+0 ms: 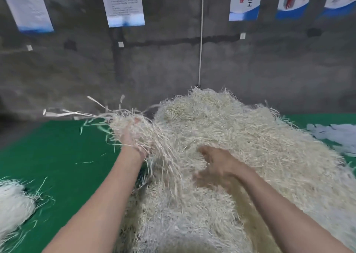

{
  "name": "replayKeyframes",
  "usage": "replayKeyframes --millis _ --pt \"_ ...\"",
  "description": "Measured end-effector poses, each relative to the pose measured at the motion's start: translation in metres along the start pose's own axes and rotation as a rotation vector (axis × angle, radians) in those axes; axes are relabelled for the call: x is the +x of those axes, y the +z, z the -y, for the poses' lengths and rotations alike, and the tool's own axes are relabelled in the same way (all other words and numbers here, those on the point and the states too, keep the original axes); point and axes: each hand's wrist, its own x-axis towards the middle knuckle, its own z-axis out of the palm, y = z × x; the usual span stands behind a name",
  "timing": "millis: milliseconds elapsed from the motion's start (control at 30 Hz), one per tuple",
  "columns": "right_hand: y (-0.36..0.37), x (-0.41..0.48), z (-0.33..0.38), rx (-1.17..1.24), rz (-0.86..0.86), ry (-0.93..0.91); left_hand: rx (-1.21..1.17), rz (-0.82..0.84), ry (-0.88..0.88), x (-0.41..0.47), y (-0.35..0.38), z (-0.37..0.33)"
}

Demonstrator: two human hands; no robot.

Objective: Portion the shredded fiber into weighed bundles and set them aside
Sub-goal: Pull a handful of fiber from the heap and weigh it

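A big heap of pale shredded fiber fills the middle and right of the green surface. My left hand grips a loose handful of fiber lifted at the heap's left edge, with strands trailing left and down over my wrist. My right hand lies on the heap in front of me, fingers curled into the strands; blur hides whether it holds any. A smaller white bundle of fiber lies apart at the far left.
The green mat carries stray strands on the left. A grey concrete wall with hanging posters stands right behind the heap, and a cord hangs down it. White scraps lie at the far right.
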Motion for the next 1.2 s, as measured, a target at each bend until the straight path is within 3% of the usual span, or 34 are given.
replayKeyframes --millis 67,133,200,267,400,500,600,667,767,867,967,1033,1133,1200 --pt "-0.037 -0.003 0.029 -0.001 -0.030 -0.061 0.049 -0.056 -0.048 -0.013 -0.002 0.009" --pt "-0.065 -0.011 0.044 0.027 -0.177 -0.140 0.053 -0.087 -0.052 -0.022 -0.001 0.012" --pt "-0.071 -0.019 0.061 0.307 -0.251 -0.261 0.107 -0.044 -0.002 -0.036 0.000 0.012" --pt "-0.052 -0.014 0.082 0.688 -0.169 -0.313 0.115 0.027 0.041 -0.047 0.003 0.007" --pt "0.019 0.004 0.102 0.721 0.053 -0.049 -0.004 0.070 0.048 -0.061 0.000 -0.002" --pt "0.042 0.014 0.089 1.018 -0.003 0.082 -0.059 0.151 0.090 -0.054 -0.016 -0.015" --pt "0.026 0.022 0.079 1.888 -0.005 0.255 0.385 0.320 0.188 -0.035 -0.026 -0.022" --pt "0.014 0.021 0.088 2.128 0.054 0.216 0.952 0.431 0.308 -0.029 -0.032 -0.014" --pt "0.013 0.018 0.119 1.834 0.143 0.023 1.813 0.445 0.600 -0.030 -0.041 0.006" --pt "0.028 0.014 0.148 1.374 0.095 0.029 2.019 0.334 0.920 -0.040 -0.046 0.011" --pt "0.031 0.013 0.156 1.398 -0.198 0.235 1.894 0.360 0.915 -0.051 -0.043 0.006" --pt "0.022 0.012 0.152 1.392 -0.358 0.340 1.544 0.417 0.681 -0.062 -0.043 -0.005" --pt "0.011 0.000 0.166 1.338 -0.387 0.150 0.894 0.536 0.383 -0.075 -0.055 -0.021" --pt "0.017 -0.006 0.183 1.173 -0.346 0.038 0.683 0.685 0.290 -0.072 -0.071 -0.028"
